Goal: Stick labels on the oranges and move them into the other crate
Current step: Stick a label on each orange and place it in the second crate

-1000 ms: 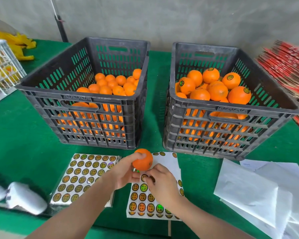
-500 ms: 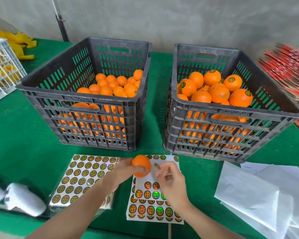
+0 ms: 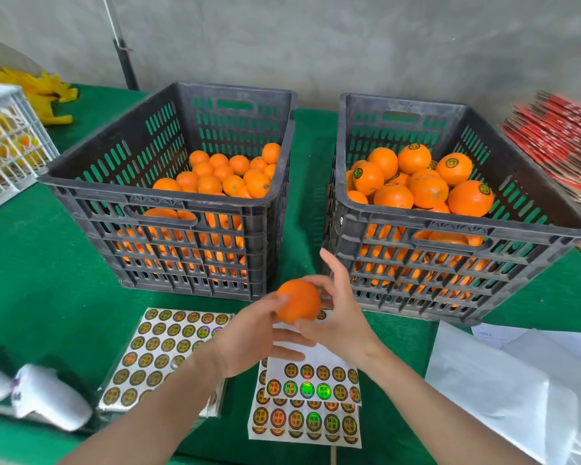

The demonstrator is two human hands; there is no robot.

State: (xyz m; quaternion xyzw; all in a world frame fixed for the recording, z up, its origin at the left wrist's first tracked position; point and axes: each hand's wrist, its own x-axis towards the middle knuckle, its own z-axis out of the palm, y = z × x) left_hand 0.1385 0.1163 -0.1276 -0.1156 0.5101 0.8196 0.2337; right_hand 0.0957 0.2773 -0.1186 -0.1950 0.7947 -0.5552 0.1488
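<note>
— Where's the orange (image 3: 299,302)?
— Held above the label sheet (image 3: 311,392), near the right crate (image 3: 453,228)'s front wall.
— And your grip?
— My left grip (image 3: 249,337) clasps it from below, thumb on top; my right grip (image 3: 344,317) curls round its right side.

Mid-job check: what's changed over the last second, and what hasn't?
The right hand left the label sheet, came up with a peeled label and now grips the orange from its right side; the label itself is hidden. The left hand kept its grip and raised the orange slightly towards the crates. The sheet, left crate and right crate stayed put.
</note>
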